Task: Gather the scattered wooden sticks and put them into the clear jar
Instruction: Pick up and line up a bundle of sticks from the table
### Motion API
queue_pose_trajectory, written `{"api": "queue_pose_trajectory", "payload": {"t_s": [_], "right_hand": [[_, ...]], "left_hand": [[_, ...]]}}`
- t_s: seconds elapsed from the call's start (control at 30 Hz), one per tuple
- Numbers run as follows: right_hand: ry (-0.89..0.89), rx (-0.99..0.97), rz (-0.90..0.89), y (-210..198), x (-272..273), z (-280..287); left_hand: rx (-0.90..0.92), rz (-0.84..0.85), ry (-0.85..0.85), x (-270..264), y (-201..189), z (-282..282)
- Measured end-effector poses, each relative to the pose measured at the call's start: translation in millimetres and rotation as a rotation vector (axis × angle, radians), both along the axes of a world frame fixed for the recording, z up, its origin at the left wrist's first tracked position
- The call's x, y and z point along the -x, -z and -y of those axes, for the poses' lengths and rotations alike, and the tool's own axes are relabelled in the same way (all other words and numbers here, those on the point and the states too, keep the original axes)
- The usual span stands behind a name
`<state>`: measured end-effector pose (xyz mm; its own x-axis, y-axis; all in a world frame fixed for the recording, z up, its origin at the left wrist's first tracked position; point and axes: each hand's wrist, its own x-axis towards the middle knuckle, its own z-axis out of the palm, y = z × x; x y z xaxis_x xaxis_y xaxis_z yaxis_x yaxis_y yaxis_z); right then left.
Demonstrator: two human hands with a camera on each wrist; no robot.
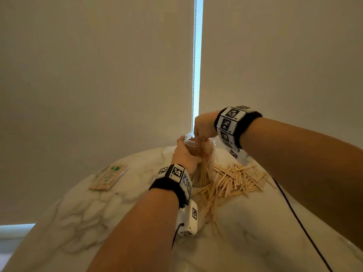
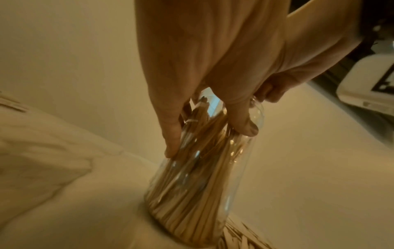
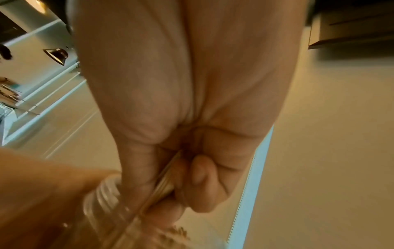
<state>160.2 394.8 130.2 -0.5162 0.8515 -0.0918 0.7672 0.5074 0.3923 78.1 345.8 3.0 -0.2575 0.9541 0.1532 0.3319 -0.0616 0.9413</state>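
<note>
The step in hand looks like loading: the right hand (image 1: 204, 126) sits over the mouth of the clear jar (image 1: 204, 169), its fingers (image 3: 204, 182) curled tight round a small bundle of wooden sticks (image 3: 164, 182) whose lower ends point into the threaded neck. The left hand (image 1: 184, 156) grips the jar's upper body from about nine o'clock, thumb and fingers (image 2: 170, 133) wrapped on the glass, holding it upright on the marble table (image 1: 78, 209). The jar stands near the table's twelve o'clock edge and is already densely packed with sticks standing on end. A large heap of scattered sticks (image 1: 233, 179) lies on the table against the jar's base, spreading from about three o'clock round to six o'clock of it, so much of the task remains, I judge. The next move probably calls for the right hand to release the bundle so that it slides between the sticks already inside, while the left keeps the jar from tipping; the crowded mouth could jam them. At nine o'clock, well apart, lies a sealed packet of sticks (image 1: 108, 177) with a green mark; its writing is too small to read. The wrist bands carry only black-and-white square codes.
</note>
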Motion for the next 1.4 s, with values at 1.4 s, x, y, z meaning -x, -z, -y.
{"api": "queue_pose_trajectory", "payload": {"t_s": [1.4], "right_hand": [[0.641,0.19,-0.242,115.7,-192.2,-36.1]], "left_hand": [[0.531,-0.773,0.155,-19.7,19.0,23.6]]}}
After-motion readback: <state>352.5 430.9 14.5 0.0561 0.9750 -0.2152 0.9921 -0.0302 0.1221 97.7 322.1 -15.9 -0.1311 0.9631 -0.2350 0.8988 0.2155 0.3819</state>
